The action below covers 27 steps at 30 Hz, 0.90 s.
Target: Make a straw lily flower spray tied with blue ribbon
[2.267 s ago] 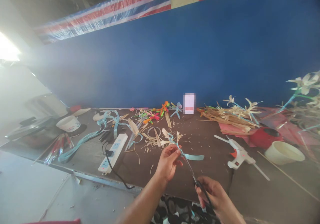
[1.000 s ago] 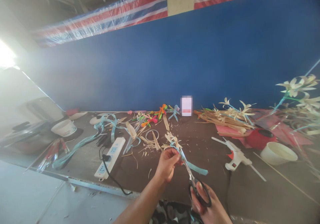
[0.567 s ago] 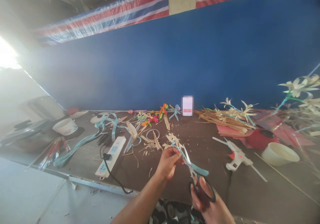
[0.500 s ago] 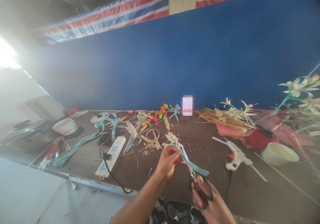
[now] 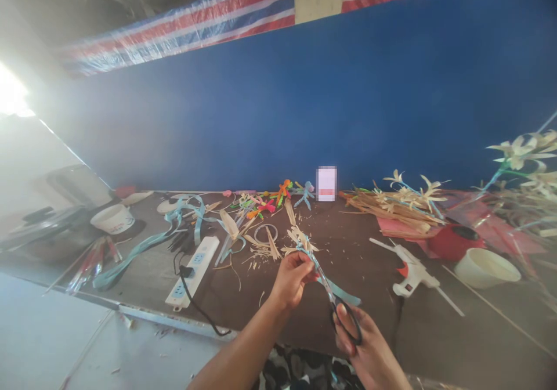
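Note:
My left hand [image 5: 290, 280] is closed in a pinch on a light blue ribbon [image 5: 346, 293], whose tail trails to the right over the dark table. My right hand [image 5: 369, 343] grips black-handled scissors [image 5: 329, 291], thumb and fingers in the loops. Their blades point up and left, with the tips at the ribbon by my left fingertips. Whether the blades cut into it is too small to tell. Pale dried husk pieces [image 5: 301, 236] lie just beyond my left hand, partly hidden by it.
Left of my hands are a white power strip [image 5: 194, 274], a tangle of blue ribbon [image 5: 143, 253] and a paper bowl [image 5: 113, 220]. On the right lie a glue gun [image 5: 413, 271] and a cream cup [image 5: 487, 268]. Colourful pipe-cleaner figures [image 5: 284, 192] sit along the blue wall.
The scissor handles have come closer together, and the blades have closed. My right hand has shifted slightly left; my left hand stays nearly in place.

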Motion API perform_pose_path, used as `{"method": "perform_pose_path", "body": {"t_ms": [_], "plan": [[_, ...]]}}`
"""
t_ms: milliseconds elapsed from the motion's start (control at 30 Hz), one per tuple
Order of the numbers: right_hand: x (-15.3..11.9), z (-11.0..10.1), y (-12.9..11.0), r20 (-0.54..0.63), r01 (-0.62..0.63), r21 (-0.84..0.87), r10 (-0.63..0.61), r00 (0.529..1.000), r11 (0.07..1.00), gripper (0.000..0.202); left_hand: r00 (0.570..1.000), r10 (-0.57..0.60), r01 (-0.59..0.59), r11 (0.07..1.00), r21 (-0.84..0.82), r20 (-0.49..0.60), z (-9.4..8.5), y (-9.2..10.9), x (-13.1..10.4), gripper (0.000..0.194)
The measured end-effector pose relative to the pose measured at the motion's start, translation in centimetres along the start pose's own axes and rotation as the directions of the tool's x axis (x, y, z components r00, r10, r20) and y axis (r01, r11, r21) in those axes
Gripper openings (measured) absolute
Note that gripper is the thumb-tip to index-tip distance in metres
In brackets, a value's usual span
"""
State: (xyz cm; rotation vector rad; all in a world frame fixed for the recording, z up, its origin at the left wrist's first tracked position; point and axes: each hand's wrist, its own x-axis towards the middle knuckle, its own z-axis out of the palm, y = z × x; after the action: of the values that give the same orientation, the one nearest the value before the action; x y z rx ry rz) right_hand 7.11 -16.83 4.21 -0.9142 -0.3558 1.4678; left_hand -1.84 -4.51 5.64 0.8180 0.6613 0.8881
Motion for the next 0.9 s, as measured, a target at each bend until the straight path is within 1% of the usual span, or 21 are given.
{"method": "perform_pose_path", "body": {"t_ms": [100, 200, 333, 433, 567, 633, 733, 800, 900], "plan": [[0.0, 0.0, 0.2, 0.008, -0.030, 0.047, 0.029, 1.000, 0.998, 0.030, 1.000, -0.002, 0.002, 1.000, -0.005, -0.013, 0.1, 0.1, -0.1, 0.016], [0.0, 0.1, 0.1, 0.027, -0.037, 0.032, 0.036, 0.999, 0.999, 0.033, 1.000, -0.018, 0.018, 1.000, -0.001, -0.025, 0.2, 0.1, -0.1, 0.017], [0.3, -0.1, 0.0, 0.020, -0.008, 0.017, 0.008, 1.000, 1.000, 0.027, 1.000, -0.008, 0.008, 1.000, -0.007, -0.018, 0.0, 0.3, 0.0, 0.018], [0.5, -0.2, 0.1, 0.030, -0.020, 0.044, 0.019, 0.999, 0.999, 0.026, 1.000, -0.003, 0.002, 1.000, -0.016, -0.027, -0.1, 0.5, 0.0, 0.019], [0.4, 0.4, -0.1, -0.006, -0.055, 0.049, 0.055, 0.998, 0.997, 0.032, 0.999, -0.018, 0.018, 1.000, -0.017, -0.041, 0.0, 0.4, -0.1, 0.020], [0.3, 0.8, -0.2, -0.014, -0.028, 0.013, 0.029, 0.999, 1.000, 0.033, 0.999, -0.014, 0.013, 1.000, -0.027, -0.049, 0.1, 0.3, -0.1, 0.020], [0.3, 1.2, -0.4, 0.050, 0.050, -0.085, -0.046, 0.998, 0.995, 0.031, 0.999, -0.008, 0.006, 0.999, -0.039, -0.049, 0.1, 0.3, -0.1, 0.019], [0.4, 1.2, -0.3, 0.081, 0.075, -0.135, -0.064, 0.995, 0.988, 0.030, 0.999, -0.014, 0.012, 0.999, -0.050, -0.046, 0.2, 0.4, -0.1, 0.019], [0.6, 0.9, -0.1, 0.078, 0.097, -0.190, -0.083, 0.994, 0.977, 0.026, 0.998, -0.022, 0.019, 0.998, -0.063, -0.054, 0.2, 0.6, -0.2, 0.020]]}}
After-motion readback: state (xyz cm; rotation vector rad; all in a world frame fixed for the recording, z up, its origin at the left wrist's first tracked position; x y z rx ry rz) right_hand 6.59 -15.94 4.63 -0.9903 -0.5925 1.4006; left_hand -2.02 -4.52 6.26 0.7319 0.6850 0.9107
